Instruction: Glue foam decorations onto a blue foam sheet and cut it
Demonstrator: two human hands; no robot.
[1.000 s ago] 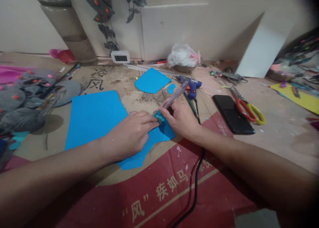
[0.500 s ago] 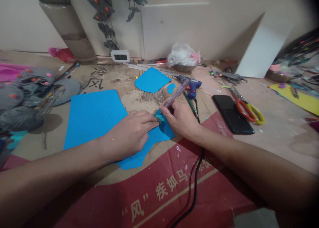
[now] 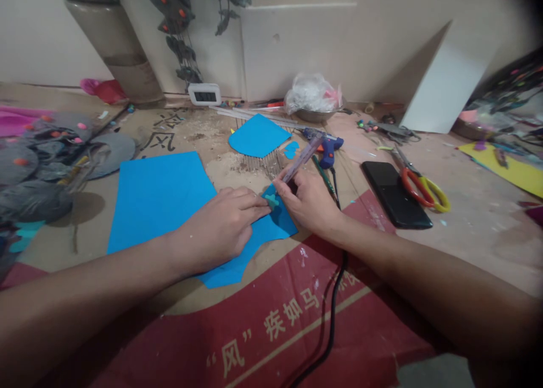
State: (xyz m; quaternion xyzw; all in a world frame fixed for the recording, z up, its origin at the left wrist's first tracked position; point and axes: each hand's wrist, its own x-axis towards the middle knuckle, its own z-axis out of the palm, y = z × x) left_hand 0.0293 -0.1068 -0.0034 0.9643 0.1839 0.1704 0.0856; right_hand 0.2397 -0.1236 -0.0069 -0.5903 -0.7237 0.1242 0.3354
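My left hand (image 3: 231, 218) bears down on a blue craft sheet (image 3: 165, 198), its fingers pressed together. Their tips pin a small teal flower-shaped cutout (image 3: 272, 201) against the right part of the blue sheet. In my right hand (image 3: 307, 198) is a pale purple pen (image 3: 302, 157), pinched by thumb and fingers and slanting up to the right. Its lower tip is hidden by the fingers, close beside the cutout. Beyond the hands lie another cut blue piece (image 3: 258, 136) and some small blue scraps (image 3: 291, 149).
A blue glue gun (image 3: 328, 153) trails a black cable (image 3: 333, 320) toward me. To the right are a black phone (image 3: 392, 195) and scissors (image 3: 424, 190) resting partly on it. Grey craft pieces (image 3: 38, 173) crowd the left. A small clock (image 3: 204, 95) stands at the back.
Hardly anything differs. Both hands hold almost the same place and grip, with only a tiny shift of the pen and of the view.
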